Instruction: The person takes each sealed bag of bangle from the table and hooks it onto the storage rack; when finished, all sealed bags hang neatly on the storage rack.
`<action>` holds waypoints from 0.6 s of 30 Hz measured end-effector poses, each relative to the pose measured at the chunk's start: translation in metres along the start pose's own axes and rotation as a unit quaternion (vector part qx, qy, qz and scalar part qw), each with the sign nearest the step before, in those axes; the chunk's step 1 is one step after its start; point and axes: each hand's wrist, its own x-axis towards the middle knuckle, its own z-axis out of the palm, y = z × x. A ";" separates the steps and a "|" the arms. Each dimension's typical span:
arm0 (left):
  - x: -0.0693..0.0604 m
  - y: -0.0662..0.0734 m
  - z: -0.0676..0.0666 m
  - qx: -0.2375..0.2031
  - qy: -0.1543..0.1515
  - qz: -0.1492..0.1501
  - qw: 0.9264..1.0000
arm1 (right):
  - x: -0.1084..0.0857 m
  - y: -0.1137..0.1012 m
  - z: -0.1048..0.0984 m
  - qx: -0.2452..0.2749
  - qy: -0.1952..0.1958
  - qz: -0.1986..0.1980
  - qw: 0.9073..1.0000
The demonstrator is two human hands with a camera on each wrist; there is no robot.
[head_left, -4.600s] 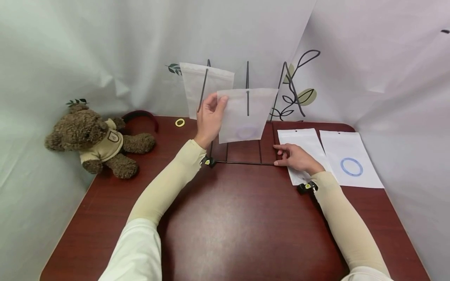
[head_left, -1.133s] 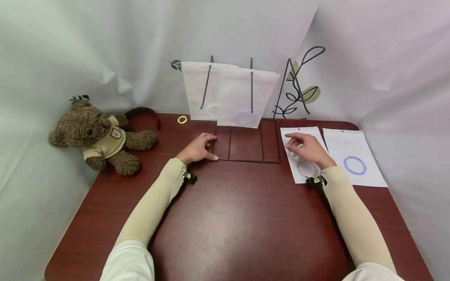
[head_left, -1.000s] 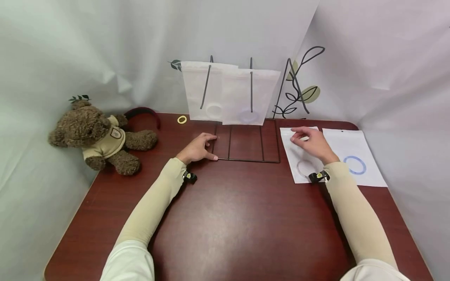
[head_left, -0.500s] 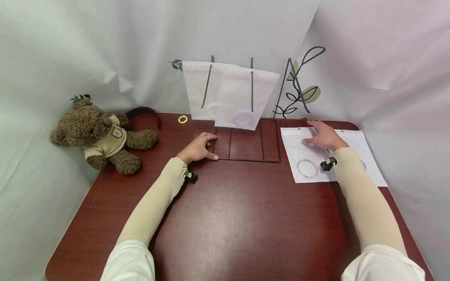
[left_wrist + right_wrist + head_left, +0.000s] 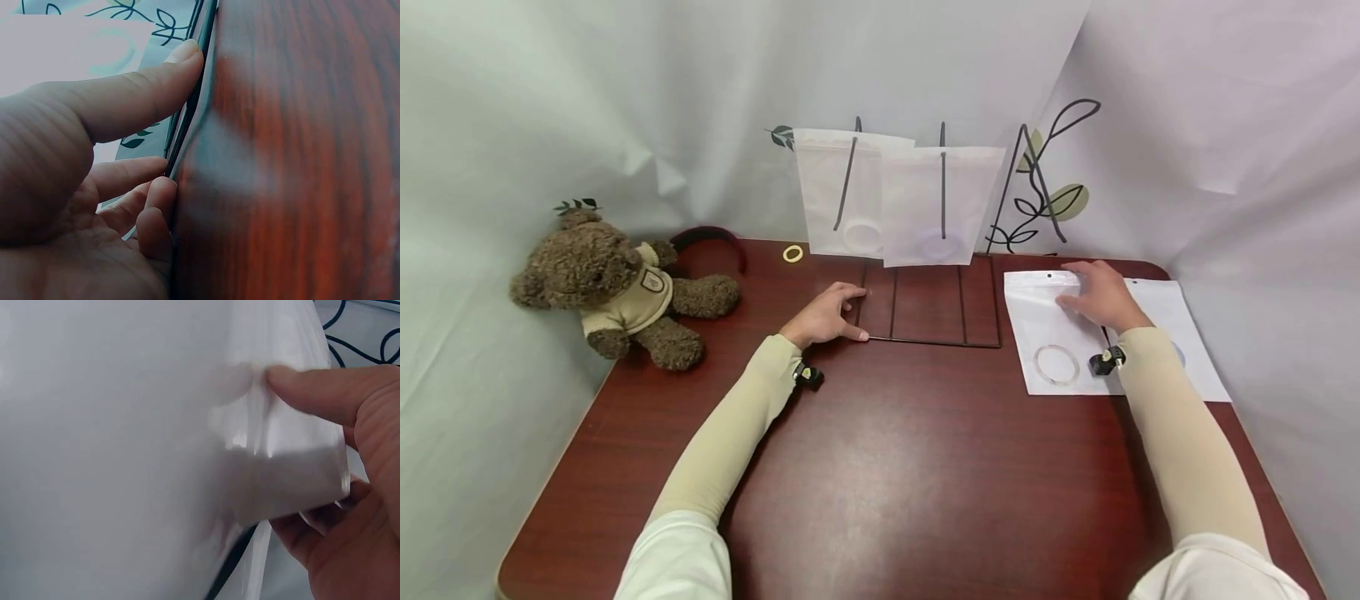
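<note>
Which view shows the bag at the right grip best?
Head view: it shows most of the white bag, including its pale ring. Right wrist gives only a close-up at the right grip; left wrist shows none of it.

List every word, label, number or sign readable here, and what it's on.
No text is readable in any view.
Badge on the teddy bear's sweater: too small to read.
Yellow marks on the black wrist devices: too small to make out.
White bag at the right hand: no lettering visible.
Hanging bags: none visible.

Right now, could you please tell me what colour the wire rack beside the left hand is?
The wire rack is black; the head view shows it best.
</note>
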 end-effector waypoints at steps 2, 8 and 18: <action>0.000 0.000 0.000 -0.002 -0.003 0.000 1.000 | -0.003 -0.001 0.000 0.007 0.006 -0.003 1.000; -0.002 0.002 0.000 -0.005 -0.008 -0.006 1.000 | -0.020 -0.008 -0.008 0.055 0.026 -0.017 0.998; -0.002 0.004 -0.001 -0.011 -0.007 -0.010 1.000 | -0.058 -0.040 -0.032 0.094 0.083 -0.015 0.992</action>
